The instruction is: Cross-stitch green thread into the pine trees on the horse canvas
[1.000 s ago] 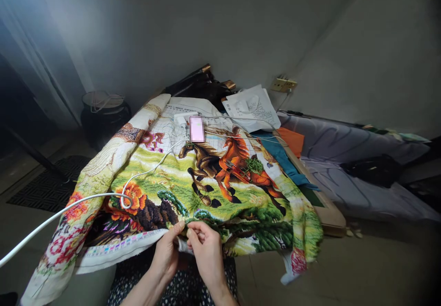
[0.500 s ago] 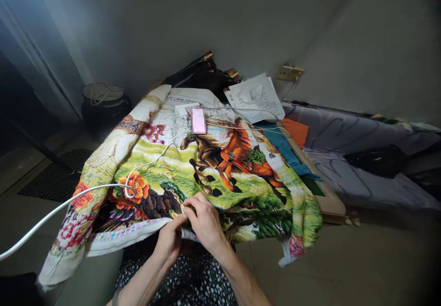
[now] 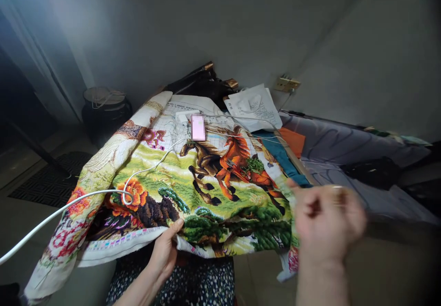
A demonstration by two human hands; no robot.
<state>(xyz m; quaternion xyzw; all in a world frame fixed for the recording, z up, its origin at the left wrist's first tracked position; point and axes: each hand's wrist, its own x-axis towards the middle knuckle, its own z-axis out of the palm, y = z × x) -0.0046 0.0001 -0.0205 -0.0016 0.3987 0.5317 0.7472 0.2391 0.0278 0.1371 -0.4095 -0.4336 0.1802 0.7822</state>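
Observation:
A large cross-stitch cloth (image 3: pixel 193 182) with running horses, flowers and trees is spread over a table in front of me. My left hand (image 3: pixel 164 251) grips its near hem, thumb on top, fingers tucked under the fabric. My right hand (image 3: pixel 325 221) is lifted off the cloth to the right, above the cloth's right corner. It is motion-blurred with the fingers curled inward; whatever it holds is too blurred to make out. A green tangle of thread (image 3: pixel 254 165) lies on the orange horse.
A white cable (image 3: pixel 69 205) runs from the lower left across the cloth toward a white charger (image 3: pixel 184 116) and a phone (image 3: pixel 198 127). Papers (image 3: pixel 255 104) lie at the back. A dark pot (image 3: pixel 105 108) stands to the left, a grey-covered bed (image 3: pixel 351 159) to the right.
My right hand left the near hem and swung up and to the right. My left hand kept its hold on the hem.

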